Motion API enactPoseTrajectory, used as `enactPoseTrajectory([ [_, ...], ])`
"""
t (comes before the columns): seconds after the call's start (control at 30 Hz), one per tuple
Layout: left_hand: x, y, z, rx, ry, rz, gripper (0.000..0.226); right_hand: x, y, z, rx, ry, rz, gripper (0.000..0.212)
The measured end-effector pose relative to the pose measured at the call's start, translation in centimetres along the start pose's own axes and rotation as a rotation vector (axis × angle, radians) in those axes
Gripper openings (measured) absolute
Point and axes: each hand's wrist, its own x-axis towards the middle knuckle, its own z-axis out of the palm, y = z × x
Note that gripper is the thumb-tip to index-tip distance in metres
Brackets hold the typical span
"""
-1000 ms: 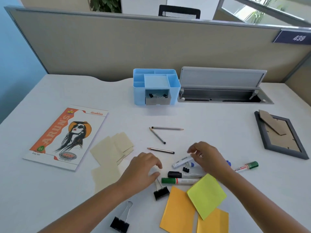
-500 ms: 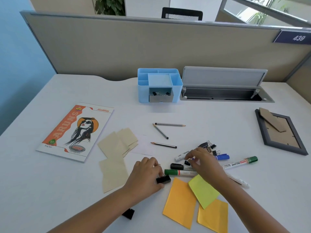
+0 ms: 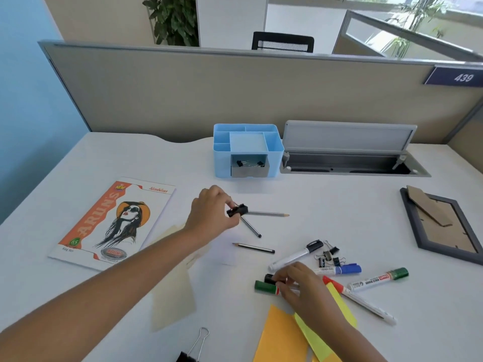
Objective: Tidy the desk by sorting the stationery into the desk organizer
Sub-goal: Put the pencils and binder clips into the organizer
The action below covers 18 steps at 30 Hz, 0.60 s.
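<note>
My left hand (image 3: 210, 214) pinches a black binder clip (image 3: 237, 210) above the desk, short of the blue desk organizer (image 3: 221, 160), whose open front drawer holds two small clips. My right hand (image 3: 298, 282) lies over a green-capped marker (image 3: 265, 286) and a black-capped marker (image 3: 269, 278) with its fingers curled on them. Three pencils (image 3: 268, 213) lie between the hands. More markers (image 3: 379, 279) and a pile of small clips (image 3: 328, 256) lie right of my right hand.
A notebook (image 3: 112, 223) lies at the left with beige notes (image 3: 173, 304) beside it. Orange and yellow sticky notes (image 3: 283, 338) sit at the near edge, next to a large binder clip (image 3: 194, 348). An open cable tray (image 3: 347, 165) and a picture frame (image 3: 444, 228) are at the right.
My left hand has lifted a binder clip from near the sticky notes and carried it forward toward the organizer. My right hand has stayed on the markers.
</note>
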Motion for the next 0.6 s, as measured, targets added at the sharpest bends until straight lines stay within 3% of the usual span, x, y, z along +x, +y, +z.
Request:
enactPoseTrajectory([
  [0.1,4.4,0.7,-0.4,0.030,0.081,-0.020,0.024,-0.1,0.3,0.3,-0.050,0.042,-0.009,0.015],
  [0.4,13.2,2.2,2.0,0.162,0.166,-0.096,0.030,0.1,2.3,-0.4,-0.054,0.287,0.007,0.026],
  [0.6,15.5,2.4,2.6,0.159,0.174,-0.102,0.034,0.4,2.2,-0.2,-0.044,0.322,0.005,0.027],
])
